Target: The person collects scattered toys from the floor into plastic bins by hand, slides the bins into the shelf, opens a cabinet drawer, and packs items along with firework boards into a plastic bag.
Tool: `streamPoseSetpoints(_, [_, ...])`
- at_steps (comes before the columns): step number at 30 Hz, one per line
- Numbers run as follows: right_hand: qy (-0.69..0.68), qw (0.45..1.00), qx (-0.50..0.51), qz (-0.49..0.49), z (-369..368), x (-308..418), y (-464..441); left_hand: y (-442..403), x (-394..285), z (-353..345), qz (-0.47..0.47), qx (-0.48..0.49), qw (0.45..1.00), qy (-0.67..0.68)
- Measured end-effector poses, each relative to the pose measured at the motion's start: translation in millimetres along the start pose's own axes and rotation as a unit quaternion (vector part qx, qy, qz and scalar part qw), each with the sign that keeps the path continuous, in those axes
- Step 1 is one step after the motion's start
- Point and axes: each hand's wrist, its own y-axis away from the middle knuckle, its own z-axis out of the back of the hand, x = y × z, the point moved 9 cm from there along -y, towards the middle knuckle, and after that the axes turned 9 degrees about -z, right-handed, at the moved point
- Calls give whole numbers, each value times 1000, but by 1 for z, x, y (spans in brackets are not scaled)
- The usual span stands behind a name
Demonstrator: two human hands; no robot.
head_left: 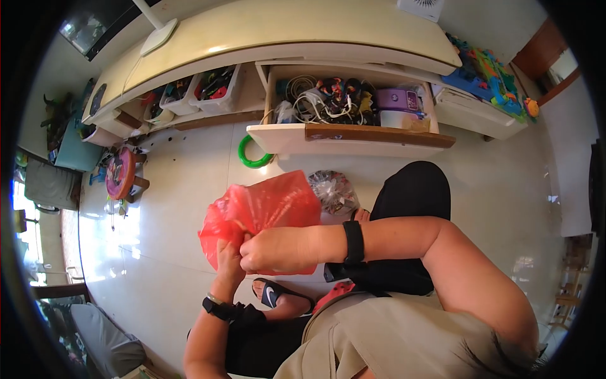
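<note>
A translucent red plastic bag hangs gathered in front of me, above the tiled floor. My left hand grips its bunched top from the left side. Pressed close beside it, my right hand has its fingers curled round the same gathered plastic. What the bag holds cannot be made out. Just beyond its right edge, a clear bag of small mixed items lies on the floor near my foot.
An open drawer full of cables and a purple box juts from the long cabinet. A green ring lies below it. Further left are a small round stool and white bins; coloured toys sit at the right.
</note>
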Motion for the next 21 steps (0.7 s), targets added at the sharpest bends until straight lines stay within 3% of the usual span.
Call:
streamPoseSetpoints(2, [-98, 982, -138, 85, 17, -2, -1, 8, 10, 3, -8, 22, 995, -95])
streamPoseSetpoints(4, [-82, 985, -125, 84, 19, -6, -5, 8, 0, -3, -64, 47, 977, -199])
streamPoseSetpoints(6, [17, 967, -229, 113, 28, -4, 0, 5, -5, -9, -81, 93, 943, -309])
streamPoseSetpoints(7, [-5, 960, -264, 93, 31, -8, 2, 5, -2, -10, -93, 137, 902, -400])
streamPoseSetpoints(11, [-6, 980, -199, 14, 9, -30, 3, 7, 5, -30, 6, 156, 955, -253])
streamPoseSetpoints(15, [-31, 985, -144, -85, -6, -50, 2, 15, 7, -35, 47, 215, 936, -275])
streamPoseSetpoints(17, [-42, 982, -137, -121, -10, -59, 3, 31, 17, -28, 259, 187, 932, -171])
streamPoseSetpoints(21, [-122, 962, -182, -163, -4, -75, 7, 31, 3, -33, 226, 168, 957, -66])
